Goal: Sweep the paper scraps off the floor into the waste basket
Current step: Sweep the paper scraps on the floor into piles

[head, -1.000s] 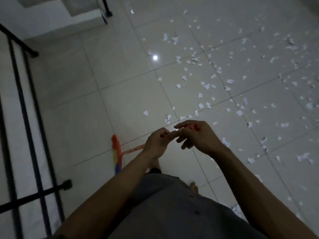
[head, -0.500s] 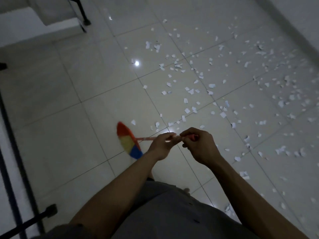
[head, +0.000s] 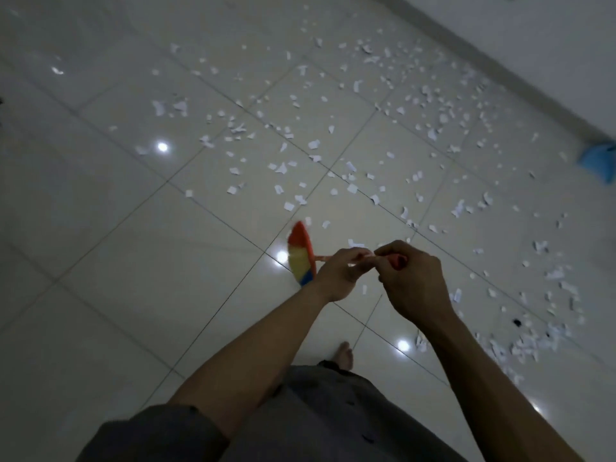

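Observation:
White paper scraps [head: 350, 168] lie scattered over the pale tiled floor, densest toward the right and far side. A broom with a red, yellow and blue head [head: 300, 258] rests on the floor just left of my hands, its orange handle running up through them. My left hand [head: 340, 275] is closed around the handle lower down. My right hand [head: 413, 281] grips the red handle end above it. A blue object [head: 600, 161] sits at the right edge near the wall; I cannot tell if it is the waste basket.
A white wall with a grey skirting [head: 500, 71] runs along the upper right. My bare foot [head: 343, 355] stands below the hands. Bright ceiling-light reflections dot the tiles [head: 162, 147]. The left part of the floor holds few scraps.
The view has swung right: the black railing and step left the frame and the wall and blue object came in. The broom head moved right, closer to the scraps.

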